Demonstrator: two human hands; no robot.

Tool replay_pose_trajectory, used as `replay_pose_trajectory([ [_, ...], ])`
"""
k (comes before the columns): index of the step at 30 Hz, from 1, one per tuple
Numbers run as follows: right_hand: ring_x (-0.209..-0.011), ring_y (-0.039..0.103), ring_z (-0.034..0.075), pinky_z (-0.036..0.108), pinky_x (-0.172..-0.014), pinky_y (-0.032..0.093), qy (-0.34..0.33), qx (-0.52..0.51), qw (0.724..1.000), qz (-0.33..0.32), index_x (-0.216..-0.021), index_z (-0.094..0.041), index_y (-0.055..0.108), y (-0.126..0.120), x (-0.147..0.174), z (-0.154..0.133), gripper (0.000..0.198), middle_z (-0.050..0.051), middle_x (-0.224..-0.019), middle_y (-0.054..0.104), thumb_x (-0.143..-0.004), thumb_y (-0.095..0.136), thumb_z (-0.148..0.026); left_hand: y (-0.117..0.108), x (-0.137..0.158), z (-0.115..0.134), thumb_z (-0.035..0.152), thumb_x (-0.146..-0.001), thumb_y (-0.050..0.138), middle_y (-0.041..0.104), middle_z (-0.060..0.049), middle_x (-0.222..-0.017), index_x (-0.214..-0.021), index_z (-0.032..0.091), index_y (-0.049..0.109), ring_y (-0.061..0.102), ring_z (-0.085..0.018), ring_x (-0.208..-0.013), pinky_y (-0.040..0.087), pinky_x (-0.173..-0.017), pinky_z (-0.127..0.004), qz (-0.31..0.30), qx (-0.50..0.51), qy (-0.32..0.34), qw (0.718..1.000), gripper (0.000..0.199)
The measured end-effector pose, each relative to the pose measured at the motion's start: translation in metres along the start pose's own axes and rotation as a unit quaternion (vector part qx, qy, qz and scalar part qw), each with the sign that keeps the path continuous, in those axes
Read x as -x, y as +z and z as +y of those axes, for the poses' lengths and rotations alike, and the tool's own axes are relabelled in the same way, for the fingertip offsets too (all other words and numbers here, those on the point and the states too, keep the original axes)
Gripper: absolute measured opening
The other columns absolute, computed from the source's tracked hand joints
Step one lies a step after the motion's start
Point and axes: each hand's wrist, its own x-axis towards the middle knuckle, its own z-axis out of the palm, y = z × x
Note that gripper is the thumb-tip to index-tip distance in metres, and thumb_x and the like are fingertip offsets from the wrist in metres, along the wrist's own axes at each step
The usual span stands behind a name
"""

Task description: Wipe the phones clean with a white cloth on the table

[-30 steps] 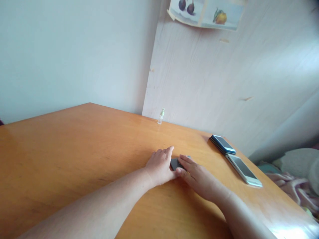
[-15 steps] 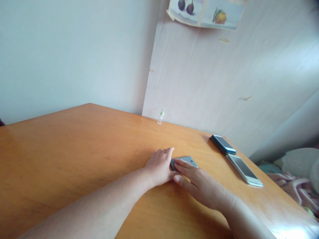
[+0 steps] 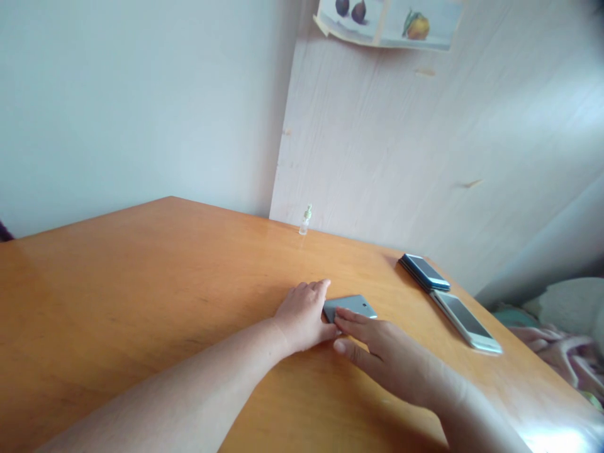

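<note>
A grey smartphone (image 3: 353, 304) lies flat on the wooden table, back side up, with its camera dot near the far right corner. Around its left end, my left hand (image 3: 304, 318) has the forefinger along the far side and the thumb along the near side, bracing the phone in the crook between them. My right hand (image 3: 387, 349) reaches in from the right with fingers stretched out, their tips resting on the phone's near part. Its thumb is held apart, below the phone. The near edge of the phone is partly hidden by both hands.
Toward the table's right edge lie a dark-cased phone (image 3: 425, 272) and a white phone (image 3: 467, 319), end to end. A small clear bottle (image 3: 304, 221) with a pale green top stands at the back edge. Fruit pictures (image 3: 391, 24) hang on the panel behind.
My right hand has slid slightly right and toward me across the phone, its thumb moving away from my left thumb. My left hand and the phone stay nearly in place.
</note>
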Motion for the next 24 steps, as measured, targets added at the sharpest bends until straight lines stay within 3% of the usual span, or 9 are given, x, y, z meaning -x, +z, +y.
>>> replay_pose_trajectory([
  [7,-0.119,0.056,0.031,0.047,-0.1,0.042,0.122,0.057,0.99,0.053,-0.116,-0.022,0.068,-0.004,0.002,0.022,0.051,0.012,-0.125,0.064,-0.096,0.034,-0.054,0.0,0.001,0.0,0.051,-0.065,0.073,0.061,-0.014,-0.121,-0.136,0.013,0.038,0.057,-0.031,-0.108,0.045,-0.091,-0.041,0.001,0.004,0.002,1.0,0.088],
  [14,-0.113,0.06,0.026,0.04,-0.095,0.047,0.007,-0.013,1.0,0.0,-0.115,-0.029,0.068,-0.008,0.009,-0.004,0.043,0.004,-0.128,0.063,-0.096,0.037,-0.052,0.0,0.0,-0.001,0.052,-0.07,0.068,0.063,-0.012,-0.117,-0.134,0.016,0.041,0.057,-0.03,-0.106,0.045,-0.091,-0.04,-0.01,0.004,-0.001,1.0,0.078],
  [20,-0.112,0.061,0.03,0.045,-0.097,0.045,0.097,0.03,0.992,0.07,-0.108,-0.027,0.072,-0.004,0.003,0.021,0.045,0.007,-0.119,0.068,-0.095,0.037,-0.053,-0.001,0.001,-0.001,0.051,-0.067,0.072,0.061,-0.013,-0.12,-0.131,0.016,0.043,0.056,-0.03,-0.107,0.044,-0.092,-0.041,-0.009,-0.004,0.008,1.0,0.079],
  [24,-0.119,0.057,0.029,0.045,-0.1,0.044,0.044,0.007,0.998,0.044,-0.12,-0.027,0.066,0.001,0.002,0.01,0.046,0.006,-0.131,0.061,-0.095,0.039,-0.054,0.001,0.001,-0.001,0.052,-0.07,0.069,0.063,-0.012,-0.114,-0.129,0.015,0.045,0.057,-0.03,-0.104,0.046,-0.09,-0.041,0.003,-0.001,0.012,1.0,0.073],
])
